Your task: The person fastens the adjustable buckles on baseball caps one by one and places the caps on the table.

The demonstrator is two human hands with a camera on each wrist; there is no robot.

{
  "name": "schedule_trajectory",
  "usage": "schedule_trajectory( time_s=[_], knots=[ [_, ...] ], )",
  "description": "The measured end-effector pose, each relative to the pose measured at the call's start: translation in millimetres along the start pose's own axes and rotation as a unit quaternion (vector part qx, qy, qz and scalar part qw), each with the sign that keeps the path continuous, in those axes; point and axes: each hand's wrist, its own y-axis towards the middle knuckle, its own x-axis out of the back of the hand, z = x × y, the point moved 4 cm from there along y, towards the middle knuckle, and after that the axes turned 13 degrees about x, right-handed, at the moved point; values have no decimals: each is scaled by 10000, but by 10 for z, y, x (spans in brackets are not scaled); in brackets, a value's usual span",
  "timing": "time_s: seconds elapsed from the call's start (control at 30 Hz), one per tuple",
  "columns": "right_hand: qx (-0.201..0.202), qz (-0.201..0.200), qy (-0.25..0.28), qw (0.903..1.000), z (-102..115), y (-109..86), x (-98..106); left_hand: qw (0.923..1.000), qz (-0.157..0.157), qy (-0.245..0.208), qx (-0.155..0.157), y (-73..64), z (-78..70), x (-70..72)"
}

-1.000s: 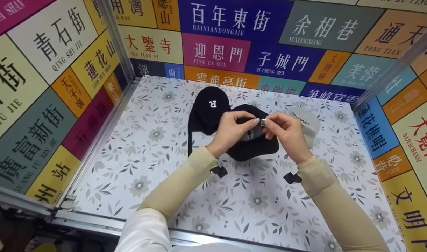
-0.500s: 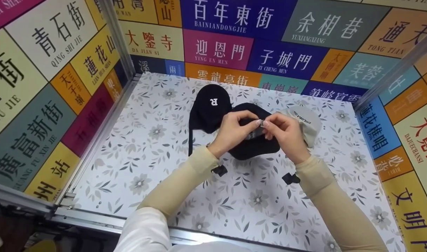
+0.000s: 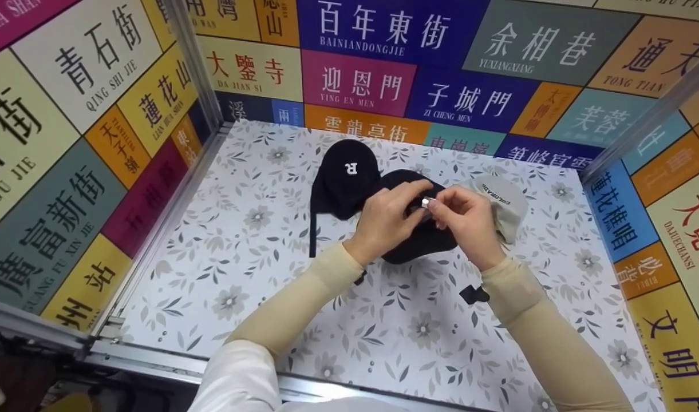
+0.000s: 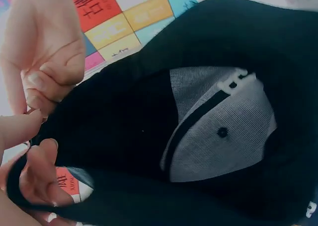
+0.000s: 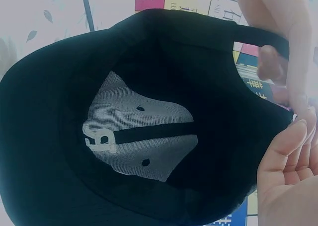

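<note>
A black baseball cap point(image 3: 421, 249) is tipped so its hollow inside and mesh lining point(image 5: 144, 159) face the wrist cameras. At its back edge my right hand point(image 3: 469, 214) pinches the small silver buckle point(image 3: 427, 202) of the closure between thumb and forefinger. My left hand point(image 3: 383, 220) grips the black strap point(image 4: 16, 188), which loops round its fingers in the left wrist view. The two hands' fingertips meet close together at the buckle. In the right wrist view the strap point(image 5: 261, 39) arches from the cap's edge towards the left fingers.
Another black cap point(image 3: 349, 177) with a white R lies to the left, its long strap point(image 3: 312, 234) trailing forward. A light grey cap point(image 3: 508, 200) lies behind the right hand. Lettered panels point(image 3: 355, 80) enclose the flower-patterned table point(image 3: 252, 297) at the back and sides.
My left hand has turned, its knuckles rising and its thumb dropping slightly from the buckle. More of the silver buckle shows at the right fingertips. The other caps stay put.
</note>
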Motion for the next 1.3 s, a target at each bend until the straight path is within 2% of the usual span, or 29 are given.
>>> schedule_trajectory(
  time_s=[0.1,0.17,0.33,0.47,0.6,0.87,1.17,1.3],
  knots=[
    [34,-4,111,9999,-18,-7,7,9993,-83,238,-263,-14,-29,7],
    [64,-2,122,9999,-17,-7,11,9990,-116,266,-330,-21,-38,14],
    [61,73,116,9999,-35,-12,30,9995,-144,110,-263,-33,-38,14],
    [60,92,103,9999,-149,-40,94,9997,-102,-36,-208,-55,-37,0],
    [66,154,77,9998,-247,-72,165,9995,-79,-90,-295,-84,-33,-4],
    [153,-92,189,9997,-234,-63,311,9993,25,-220,-285,-45,-24,4],
    [228,-166,167,9995,-273,-84,344,9998,102,-102,-160,-43,-15,18],
    [206,-199,176,9994,-257,-80,336,9997,107,-44,-195,-36,-35,30]
  ],
)
